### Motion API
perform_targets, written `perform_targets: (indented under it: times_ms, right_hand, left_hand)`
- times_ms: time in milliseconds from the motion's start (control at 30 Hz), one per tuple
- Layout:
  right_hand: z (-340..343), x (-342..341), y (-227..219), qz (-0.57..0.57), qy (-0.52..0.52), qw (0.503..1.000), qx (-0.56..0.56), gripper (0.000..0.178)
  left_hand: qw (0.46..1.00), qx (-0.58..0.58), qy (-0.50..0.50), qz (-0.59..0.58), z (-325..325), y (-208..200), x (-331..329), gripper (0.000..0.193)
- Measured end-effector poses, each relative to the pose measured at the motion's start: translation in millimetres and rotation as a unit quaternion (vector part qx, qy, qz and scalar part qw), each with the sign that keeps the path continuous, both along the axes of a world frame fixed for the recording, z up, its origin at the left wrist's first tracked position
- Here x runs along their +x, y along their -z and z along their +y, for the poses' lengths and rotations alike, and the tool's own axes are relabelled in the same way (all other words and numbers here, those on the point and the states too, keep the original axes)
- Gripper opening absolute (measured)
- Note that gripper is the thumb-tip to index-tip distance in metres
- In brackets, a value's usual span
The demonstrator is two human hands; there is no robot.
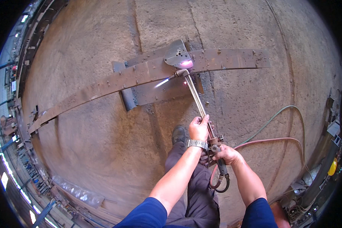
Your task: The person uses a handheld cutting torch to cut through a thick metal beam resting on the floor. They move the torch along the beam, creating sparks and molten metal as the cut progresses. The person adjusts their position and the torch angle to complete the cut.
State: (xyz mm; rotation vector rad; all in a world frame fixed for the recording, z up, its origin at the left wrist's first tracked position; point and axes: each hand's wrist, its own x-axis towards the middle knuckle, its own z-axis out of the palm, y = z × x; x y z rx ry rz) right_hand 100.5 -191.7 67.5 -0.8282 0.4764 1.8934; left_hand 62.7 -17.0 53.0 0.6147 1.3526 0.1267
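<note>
A cutting torch (196,95) with long metal tubes and a bent head runs up from my hands. At its tip a narrow bluish-white flame (162,83) points left. My left hand (199,128), below a metal watch band, is closed round the tubes. Lower down, my right hand (227,154) grips the handle beside the valves; some of its fingers are hidden. Just beyond the torch head stands a small grey metal plate (174,55) with rounded edges and several holes, its near edge lit pinkish. It rests on a long rusty steel strip (98,84).
Under the strip lies a wider steel piece (159,92) with a curved end (129,99). A green hose (271,119) and a red hose (271,140) trail right over the concrete floor (247,95). My shoe (178,134) is near the torch. A yellow object (332,167) sits far right.
</note>
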Motion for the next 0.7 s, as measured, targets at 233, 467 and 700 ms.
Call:
perform_targets:
  times_ms: [233, 467, 700]
  right_hand:
    - [-2.8, -6.5, -4.0, -0.010, -0.034, 0.999, -0.007, 0.057]
    - [-19.1, -18.5, -21.8, -0.044, -0.056, 0.997, 0.009, 0.060]
    - [-23.0, -21.9, -56.0, -0.065, -0.045, 0.997, -0.023, 0.058]
  left_hand:
    - [1.000, 0.004, 0.008, 0.015, -5.0, 3.1, -12.7, 0.021]
    - [1.000, -0.015, 0.021, -0.015, -22.3, -10.8, -31.6, 0.020]
    - [0.998, -0.034, 0.050, -0.030, -32.3, -26.7, -28.9, 0.020]
